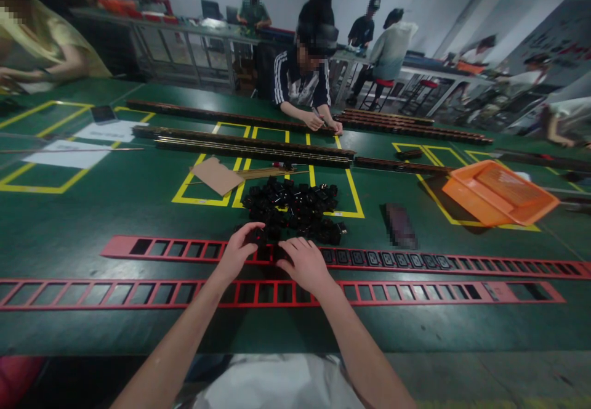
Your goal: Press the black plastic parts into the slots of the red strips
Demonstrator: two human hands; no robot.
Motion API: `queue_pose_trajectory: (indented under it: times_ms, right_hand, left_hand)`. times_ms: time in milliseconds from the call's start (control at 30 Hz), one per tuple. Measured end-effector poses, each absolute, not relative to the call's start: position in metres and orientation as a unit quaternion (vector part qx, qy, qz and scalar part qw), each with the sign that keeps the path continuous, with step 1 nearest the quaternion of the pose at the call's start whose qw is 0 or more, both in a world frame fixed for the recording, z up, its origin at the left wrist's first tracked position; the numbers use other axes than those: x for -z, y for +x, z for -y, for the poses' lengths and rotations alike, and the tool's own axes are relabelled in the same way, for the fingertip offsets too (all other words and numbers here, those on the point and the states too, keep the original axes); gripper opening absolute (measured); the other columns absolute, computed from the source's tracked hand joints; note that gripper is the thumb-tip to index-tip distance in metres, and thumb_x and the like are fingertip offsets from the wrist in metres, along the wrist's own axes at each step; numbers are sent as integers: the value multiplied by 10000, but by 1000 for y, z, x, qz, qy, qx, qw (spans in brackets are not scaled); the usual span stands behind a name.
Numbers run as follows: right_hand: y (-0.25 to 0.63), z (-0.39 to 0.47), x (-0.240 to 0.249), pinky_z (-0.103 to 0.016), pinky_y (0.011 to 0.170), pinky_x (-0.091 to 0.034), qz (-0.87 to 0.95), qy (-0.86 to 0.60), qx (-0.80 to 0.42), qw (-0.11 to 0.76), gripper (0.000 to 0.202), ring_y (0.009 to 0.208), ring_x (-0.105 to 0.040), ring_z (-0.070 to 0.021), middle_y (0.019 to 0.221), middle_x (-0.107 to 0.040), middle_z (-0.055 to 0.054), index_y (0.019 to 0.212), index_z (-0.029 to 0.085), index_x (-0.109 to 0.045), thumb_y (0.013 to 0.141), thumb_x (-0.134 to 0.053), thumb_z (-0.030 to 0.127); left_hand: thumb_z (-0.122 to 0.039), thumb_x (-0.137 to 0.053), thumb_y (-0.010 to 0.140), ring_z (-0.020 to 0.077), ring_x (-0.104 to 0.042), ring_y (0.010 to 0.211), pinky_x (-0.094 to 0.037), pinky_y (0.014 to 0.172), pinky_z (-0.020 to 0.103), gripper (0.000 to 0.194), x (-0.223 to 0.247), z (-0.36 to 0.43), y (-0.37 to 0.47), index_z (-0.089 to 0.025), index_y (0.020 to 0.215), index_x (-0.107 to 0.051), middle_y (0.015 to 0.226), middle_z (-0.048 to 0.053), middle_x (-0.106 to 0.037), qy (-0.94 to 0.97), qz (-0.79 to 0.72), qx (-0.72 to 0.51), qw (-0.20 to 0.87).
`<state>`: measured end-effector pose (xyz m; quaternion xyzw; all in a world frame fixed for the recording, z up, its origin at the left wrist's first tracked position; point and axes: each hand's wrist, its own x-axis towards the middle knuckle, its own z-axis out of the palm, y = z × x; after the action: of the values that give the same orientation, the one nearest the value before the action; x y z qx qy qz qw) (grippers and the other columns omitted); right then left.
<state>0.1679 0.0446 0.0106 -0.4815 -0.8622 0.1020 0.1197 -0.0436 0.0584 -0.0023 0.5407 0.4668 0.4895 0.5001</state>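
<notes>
My left hand [240, 250] is closed on a black socket module [253, 235], held just above the far red slotted strip [212, 241]. Close to the same strip, my right hand [302, 260] lies palm down with fingers stretched over the slots and thumb apart. Part of the strip is hidden under it. To its right, several black sockets [373, 259] sit in the strip's slots. A heap of black socket modules [290, 202] lies right beyond both hands. Nearer my body runs a second red slotted strip [364, 293], passing beneath my forearms.
An orange basket [501, 193] stands tilted at the right, with a dark phone-like object [399, 225] left of it. Brown cardboard [216, 176] and long dark rails [253, 148] lie beyond the heap. Across the green table [152, 212], a person's hands [318, 122] work at a rail.
</notes>
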Motion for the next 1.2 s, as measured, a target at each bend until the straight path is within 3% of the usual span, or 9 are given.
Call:
queue_pose_trajectory:
  times_ms: [233, 433, 633, 1200]
  right_hand:
    - [177, -44, -11, -388, 943, -377, 865, -474, -108, 123, 357, 1070, -540, -237, 1148, -639, -71, 1224, 222, -574, 913, -626, 390]
    - [185, -43, -15, -378, 929, -377, 860, -486, -110, 113, 339, 1047, -533, -226, 1103, -629, -57, 1193, 230, -591, 884, -644, 356]
    - [181, -40, -16, -388, 921, -384, 850, -504, -101, 116, 328, 1034, -533, -240, 1098, -629, -69, 1176, 227, -606, 866, -636, 329]
    - [168, -40, -16, -392, 864, -397, 848, -514, -83, 103, 340, 1017, -517, -261, 1079, -634, -76, 1145, 220, -607, 828, -629, 339]
  left_hand:
    - [-189, -639, 733, 225, -620, 1078, -473, 987, 419, 391, 4, -55, -34, -197, 1109, -531, 1170, 74, -651, 567, -473, -453, 499]
    - [-231, -734, 714, 242, -611, 1102, -470, 999, 447, 524, 2, -52, -27, -219, 1202, -545, 1198, 69, -639, 628, -493, -407, 444]
    - [-202, -739, 720, 256, -555, 1146, -447, 1017, 445, 489, -1, -49, -24, -248, 1184, -591, 1188, 56, -574, 695, -489, -402, 341]
    - [-264, -724, 752, 248, -567, 1098, -464, 978, 409, 420, 3, -49, -28, -232, 1151, -599, 1144, 56, -569, 698, -511, -391, 316]
